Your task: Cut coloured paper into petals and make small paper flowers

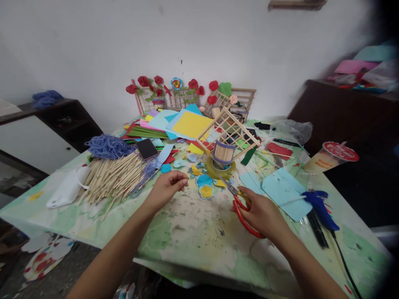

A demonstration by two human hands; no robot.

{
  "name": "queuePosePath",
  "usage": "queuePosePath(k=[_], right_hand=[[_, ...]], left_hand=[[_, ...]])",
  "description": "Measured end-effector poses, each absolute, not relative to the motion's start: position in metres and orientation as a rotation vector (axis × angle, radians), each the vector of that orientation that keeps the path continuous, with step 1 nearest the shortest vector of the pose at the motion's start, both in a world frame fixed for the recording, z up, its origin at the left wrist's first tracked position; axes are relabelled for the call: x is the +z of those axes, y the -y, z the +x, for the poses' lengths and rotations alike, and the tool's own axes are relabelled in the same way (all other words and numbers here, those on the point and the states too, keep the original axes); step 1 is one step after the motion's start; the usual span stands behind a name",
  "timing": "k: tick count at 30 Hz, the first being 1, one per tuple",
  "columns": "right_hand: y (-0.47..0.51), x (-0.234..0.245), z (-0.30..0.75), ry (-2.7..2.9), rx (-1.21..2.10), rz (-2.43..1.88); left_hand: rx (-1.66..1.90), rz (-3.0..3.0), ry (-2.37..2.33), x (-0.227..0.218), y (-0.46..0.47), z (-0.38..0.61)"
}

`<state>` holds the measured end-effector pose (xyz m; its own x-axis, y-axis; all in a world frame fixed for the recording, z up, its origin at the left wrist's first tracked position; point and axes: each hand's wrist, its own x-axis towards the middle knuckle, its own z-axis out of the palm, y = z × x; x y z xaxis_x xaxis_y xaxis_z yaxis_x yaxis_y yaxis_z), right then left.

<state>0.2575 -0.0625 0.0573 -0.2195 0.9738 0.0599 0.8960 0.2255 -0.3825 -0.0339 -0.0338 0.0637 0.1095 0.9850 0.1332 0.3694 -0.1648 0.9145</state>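
Observation:
My right hand (260, 211) grips a pair of scissors (241, 207) with red and yellow handles, their blades pointing up and left over the table. My left hand (168, 187) is closed, thumb and fingers curled together; whatever lies in the pinch, if anything, is too small to make out. Between the hands lies a paper flower (206, 191), pale blue with a yellow layer on top. Blue and yellow paper scraps (196, 169) are scattered behind it. Just beyond the scissors' tips, a roll of yellowish tape (213, 171) rests below a small stick basket (223, 152) on a wooden lattice (246, 143).
Thin wooden sticks (110, 180), purple yarn (109, 146) and a phone (146, 148) occupy the left. Coloured paper sheets (191, 124) are piled behind. At right are light-blue paper (285, 193), a corded blue glue gun (321, 209) and a tilted drink cup (327, 158).

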Motion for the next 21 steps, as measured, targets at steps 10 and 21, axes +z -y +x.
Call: queuePosePath(k=[10, 21], right_hand=[[0.042, 0.031, 0.305, 2.264, 0.112, -2.075], [0.031, -0.002, 0.329, 2.122, 0.244, -1.816]], left_hand=[[0.394, 2.552, -1.383, 0.052, -0.055, -0.019], [0.176, 2.616, -1.287, 0.035, -0.076, -0.004]])
